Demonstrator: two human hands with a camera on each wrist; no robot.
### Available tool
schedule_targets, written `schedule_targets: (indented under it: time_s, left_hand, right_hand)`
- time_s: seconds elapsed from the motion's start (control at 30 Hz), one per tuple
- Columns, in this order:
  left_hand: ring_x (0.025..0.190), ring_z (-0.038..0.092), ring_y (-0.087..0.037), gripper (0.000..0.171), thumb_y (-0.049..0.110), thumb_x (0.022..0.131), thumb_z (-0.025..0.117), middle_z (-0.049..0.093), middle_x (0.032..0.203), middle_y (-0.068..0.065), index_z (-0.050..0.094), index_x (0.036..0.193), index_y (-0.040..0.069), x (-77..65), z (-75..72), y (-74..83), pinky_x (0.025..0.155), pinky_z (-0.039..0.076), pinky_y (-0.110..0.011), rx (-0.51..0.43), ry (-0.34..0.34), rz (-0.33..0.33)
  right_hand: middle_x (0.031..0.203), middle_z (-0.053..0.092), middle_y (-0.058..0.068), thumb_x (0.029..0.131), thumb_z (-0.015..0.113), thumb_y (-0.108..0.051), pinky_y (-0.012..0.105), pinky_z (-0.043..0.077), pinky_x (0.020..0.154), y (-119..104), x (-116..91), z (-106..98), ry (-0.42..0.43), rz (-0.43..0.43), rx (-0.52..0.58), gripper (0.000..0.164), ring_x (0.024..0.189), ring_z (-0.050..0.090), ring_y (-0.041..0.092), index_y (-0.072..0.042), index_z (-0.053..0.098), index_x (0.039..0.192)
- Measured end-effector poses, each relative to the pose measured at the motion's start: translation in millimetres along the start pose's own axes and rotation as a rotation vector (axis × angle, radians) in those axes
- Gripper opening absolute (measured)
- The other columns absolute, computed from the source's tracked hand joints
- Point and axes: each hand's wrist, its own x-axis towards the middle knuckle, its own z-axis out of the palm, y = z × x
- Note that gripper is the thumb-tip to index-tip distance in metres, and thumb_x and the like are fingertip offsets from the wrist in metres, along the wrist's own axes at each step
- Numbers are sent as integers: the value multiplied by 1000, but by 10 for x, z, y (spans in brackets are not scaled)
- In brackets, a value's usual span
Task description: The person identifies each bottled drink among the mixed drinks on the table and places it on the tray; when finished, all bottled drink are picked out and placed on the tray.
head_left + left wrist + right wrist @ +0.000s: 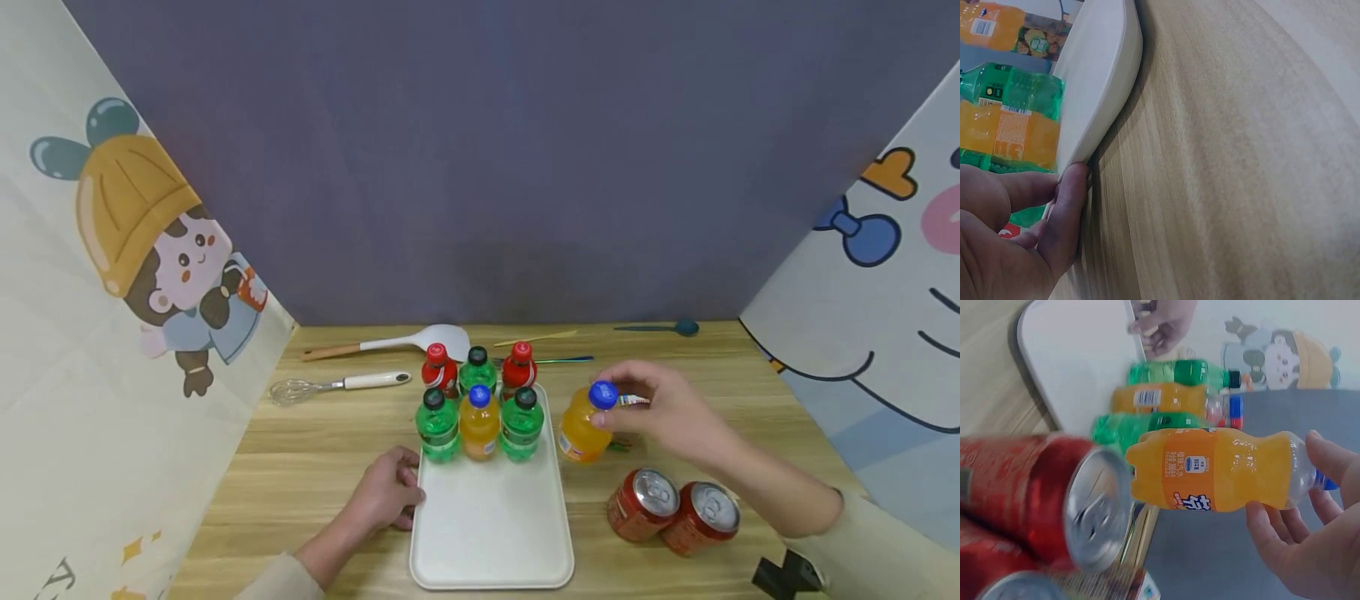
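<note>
My right hand [667, 412] grips an orange soda bottle [583, 429] with a blue cap near its neck, just right of the white tray [491, 533]. In the right wrist view the held bottle [1204, 469] shows its label, with fingers and thumb around its upper part. My left hand [386, 492] pinches the tray's left edge; the left wrist view shows thumb and fingers [1071, 206] on the rim. Across the tray's middle stand a green bottle [438, 427], another orange bottle [479, 425] and a second green bottle [522, 425]. Behind them are two red-capped bottles [519, 371] and a green one [477, 372].
Two red cans [637, 508] stand right of the tray, below my right forearm. A whisk [337, 386] and a white spatula [427, 337] lie at the back left. A dark spoon [675, 328] lies at the back right, before the grey wall [517, 167].
</note>
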Motion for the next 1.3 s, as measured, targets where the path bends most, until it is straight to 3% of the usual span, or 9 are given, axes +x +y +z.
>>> schedule_targets:
  time_s: [0.2, 0.4, 0.67, 0.9, 1.3]
  left_hand:
    - [62, 64, -22, 54, -13, 79, 70, 58, 90, -14, 50, 129, -9, 1, -12, 11, 48, 65, -41, -4, 1, 2]
    - [63, 64, -23, 54, -14, 78, 70, 57, 90, -15, 50, 129, -9, -2, -4, 24, 47, 65, -41, -24, -9, 15]
    - [63, 64, -23, 54, -14, 78, 70, 57, 90, -15, 50, 128, -10, -11, -12, 48, 48, 65, -41, -23, -11, 18]
    - [61, 64, -23, 54, -14, 77, 70, 57, 89, -15, 50, 127, -9, -11, -12, 30, 47, 64, -41, -27, -10, 25]
    - [62, 63, -22, 54, -14, 78, 70, 57, 89, -14, 51, 128, -10, -23, -18, 11, 47, 64, -41, -15, -4, 18]
  right_hand:
    - [117, 69, 10, 85, 84, -17, 29, 67, 81, -119, 122, 243, -81, -45, 2, 36, 107, 66, 30, -9, 69, 117]
    - [117, 66, 11, 83, 86, -14, 28, 65, 88, -202, 219, 493, -180, -25, 66, 37, 109, 64, 30, -6, 68, 115]
    - [110, 65, 7, 82, 86, -13, 27, 66, 84, -241, 313, 811, -285, -28, 56, 32, 106, 62, 28, -11, 68, 109]
    - [106, 67, 2, 81, 88, -16, 23, 65, 81, -223, 329, 1049, -328, -23, -37, 33, 103, 62, 21, -11, 65, 105]
    - [107, 66, -2, 79, 88, -10, 24, 65, 83, -131, 345, 1279, -378, -4, -62, 35, 104, 61, 19, -13, 64, 104]
